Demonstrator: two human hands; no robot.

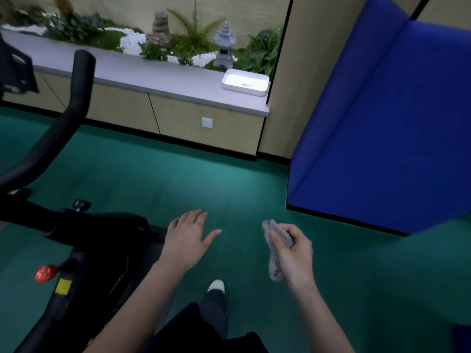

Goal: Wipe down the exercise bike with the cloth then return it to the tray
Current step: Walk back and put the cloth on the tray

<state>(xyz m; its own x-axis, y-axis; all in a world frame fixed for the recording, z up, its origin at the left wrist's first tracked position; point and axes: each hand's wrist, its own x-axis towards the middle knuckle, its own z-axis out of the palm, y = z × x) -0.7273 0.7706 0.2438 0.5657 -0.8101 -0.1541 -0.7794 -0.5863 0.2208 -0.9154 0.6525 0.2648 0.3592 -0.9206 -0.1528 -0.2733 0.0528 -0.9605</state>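
Observation:
A black exercise bike (84, 233) fills the left side, its curved handlebar (74, 98) rising toward the top left. My right hand (293, 253) grips a folded grey cloth (275, 250) that hangs down below the fingers, over the green floor. My left hand (188, 238) hovers with straight, spread fingers just right of the bike's frame and holds nothing. A white rectangular tray (246, 82) sits on the grey ledge at the back, well beyond both hands.
The grey ledge (153, 75) tops low beige cabinets, with plants and a small stone pagoda (224, 47) behind it. A blue folded mat (387, 123) leans at the right. Green floor (178, 179) lies between me and the ledge. My shoe (216, 286) shows below.

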